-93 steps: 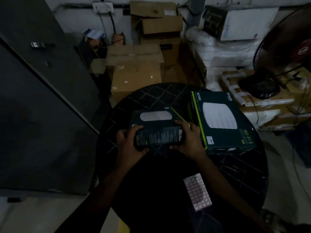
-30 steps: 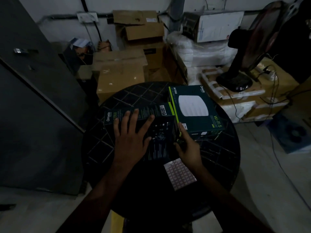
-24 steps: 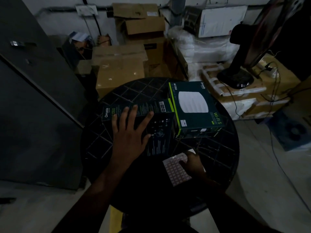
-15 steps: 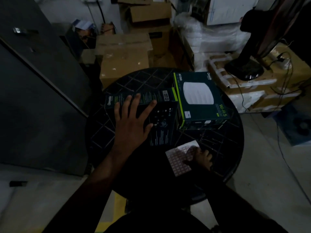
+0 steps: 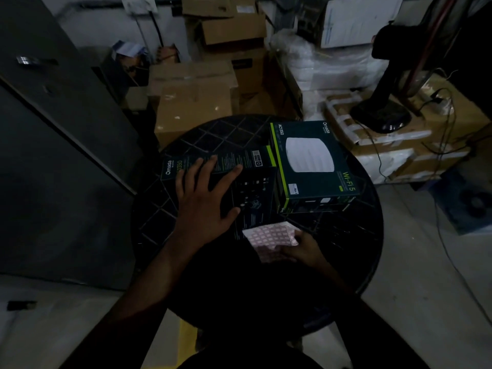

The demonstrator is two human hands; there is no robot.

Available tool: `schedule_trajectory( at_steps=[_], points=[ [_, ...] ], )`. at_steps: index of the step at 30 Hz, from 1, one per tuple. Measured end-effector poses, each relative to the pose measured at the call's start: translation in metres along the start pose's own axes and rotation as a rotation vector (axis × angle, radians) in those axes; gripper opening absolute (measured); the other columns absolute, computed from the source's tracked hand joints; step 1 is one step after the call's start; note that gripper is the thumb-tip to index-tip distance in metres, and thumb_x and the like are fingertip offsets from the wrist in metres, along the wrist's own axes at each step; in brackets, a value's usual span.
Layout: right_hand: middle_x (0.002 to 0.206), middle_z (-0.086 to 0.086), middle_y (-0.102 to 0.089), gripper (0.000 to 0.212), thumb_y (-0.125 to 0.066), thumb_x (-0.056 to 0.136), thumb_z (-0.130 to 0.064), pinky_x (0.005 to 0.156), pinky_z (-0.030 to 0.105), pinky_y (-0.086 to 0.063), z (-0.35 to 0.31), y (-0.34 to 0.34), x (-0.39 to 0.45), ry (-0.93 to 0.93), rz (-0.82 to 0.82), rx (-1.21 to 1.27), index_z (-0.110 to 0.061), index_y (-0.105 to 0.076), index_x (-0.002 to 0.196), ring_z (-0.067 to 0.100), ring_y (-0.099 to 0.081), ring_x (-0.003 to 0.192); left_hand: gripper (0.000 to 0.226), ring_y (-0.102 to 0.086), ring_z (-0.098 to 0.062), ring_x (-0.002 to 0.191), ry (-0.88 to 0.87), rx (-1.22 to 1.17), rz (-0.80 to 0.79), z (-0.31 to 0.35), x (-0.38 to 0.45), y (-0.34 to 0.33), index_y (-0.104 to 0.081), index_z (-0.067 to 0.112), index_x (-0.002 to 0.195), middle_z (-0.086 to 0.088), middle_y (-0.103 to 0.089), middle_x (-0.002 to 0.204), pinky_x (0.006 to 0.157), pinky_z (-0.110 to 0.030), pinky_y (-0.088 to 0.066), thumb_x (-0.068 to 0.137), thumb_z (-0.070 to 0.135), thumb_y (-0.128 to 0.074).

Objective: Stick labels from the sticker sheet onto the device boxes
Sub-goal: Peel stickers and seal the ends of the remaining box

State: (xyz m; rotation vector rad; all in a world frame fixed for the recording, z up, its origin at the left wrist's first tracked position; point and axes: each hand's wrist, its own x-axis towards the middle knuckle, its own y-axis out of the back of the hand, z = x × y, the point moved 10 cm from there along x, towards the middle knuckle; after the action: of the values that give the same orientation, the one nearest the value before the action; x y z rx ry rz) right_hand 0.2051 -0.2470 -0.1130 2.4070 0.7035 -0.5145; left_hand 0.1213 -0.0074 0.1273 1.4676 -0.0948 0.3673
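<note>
Two dark green device boxes lie on a round black table (image 5: 346, 235). The left box (image 5: 253, 166) lies with its printed back side up, and my left hand (image 5: 205, 206) presses flat on it with fingers spread. The right box (image 5: 314, 161) lies face up against it, showing a white round device picture and a small white label near its front left corner. A pink-and-white sticker sheet (image 5: 269, 235) lies at the table's near side, just below the left box. My right hand (image 5: 303, 249) rests on the sheet's lower right part, fingers laid across it; the dim light hides any pinch.
Cardboard cartons (image 5: 194, 102) stack up behind the table, with plastic-wrapped white packs (image 5: 332, 65) to their right. A black fan stand (image 5: 380, 115) sits on boxes at the right, with cables trailing down. A grey metal cabinet (image 5: 53, 129) fills the left.
My right hand left the left box's edge and came down onto the sticker sheet. The left hand stayed flat on the box. The camera view shifted slightly.
</note>
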Motion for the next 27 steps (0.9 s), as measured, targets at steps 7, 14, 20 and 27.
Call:
schedule_trajectory(
  at_steps=[7, 14, 20, 27],
  points=[
    [0.108, 0.007, -0.077, 0.047, -0.076, 0.078, 0.009, 0.081, 0.030, -0.059, -0.131, -0.003, -0.079, 0.194, -0.155, 0.525, -0.009, -0.065, 0.119, 0.021, -0.074, 0.100, 0.038, -0.022, -0.019, 0.149, 0.156, -0.597, -0.053, -0.022, 0.011, 0.022, -0.062, 0.043, 0.098, 0.004, -0.040, 0.155, 0.119, -0.052, -0.014, 0.081, 0.071, -0.041],
    [0.115, 0.011, -0.075, 0.046, -0.074, 0.082, 0.001, 0.096, 0.051, -0.055, -0.175, -0.004, -0.098, 0.042, -0.203, 0.761, -0.012, -0.064, 0.125, 0.031, -0.072, 0.106, 0.037, -0.020, -0.005, 0.145, 0.214, -0.779, -0.213, -0.028, 0.003, 0.033, -0.065, 0.028, 0.115, 0.007, -0.040, 0.153, 0.121, -0.051, -0.017, 0.094, 0.055, -0.053],
    [0.118, 0.010, -0.074, 0.044, -0.073, 0.085, -0.012, 0.094, 0.051, -0.056, -0.185, 0.004, -0.103, 0.054, -0.181, 0.766, -0.017, -0.061, 0.128, 0.031, -0.072, 0.107, 0.024, -0.021, -0.004, 0.143, 0.213, -0.785, -0.177, -0.024, -0.003, 0.046, -0.065, 0.022, 0.119, 0.003, -0.050, 0.144, 0.121, -0.046, -0.021, 0.103, 0.025, -0.047],
    [0.133, -0.003, -0.052, 0.077, -0.085, 0.074, -0.036, 0.092, 0.033, -0.046, -0.225, 0.081, -0.139, 0.499, 0.657, 0.083, -0.025, -0.044, 0.137, 0.018, -0.053, 0.123, 0.029, -0.026, -0.009, 0.146, 0.302, -0.864, -0.174, -0.027, -0.004, 0.046, -0.063, 0.012, 0.127, 0.013, -0.040, 0.139, 0.108, -0.022, -0.026, 0.103, 0.020, -0.048]
  ],
)
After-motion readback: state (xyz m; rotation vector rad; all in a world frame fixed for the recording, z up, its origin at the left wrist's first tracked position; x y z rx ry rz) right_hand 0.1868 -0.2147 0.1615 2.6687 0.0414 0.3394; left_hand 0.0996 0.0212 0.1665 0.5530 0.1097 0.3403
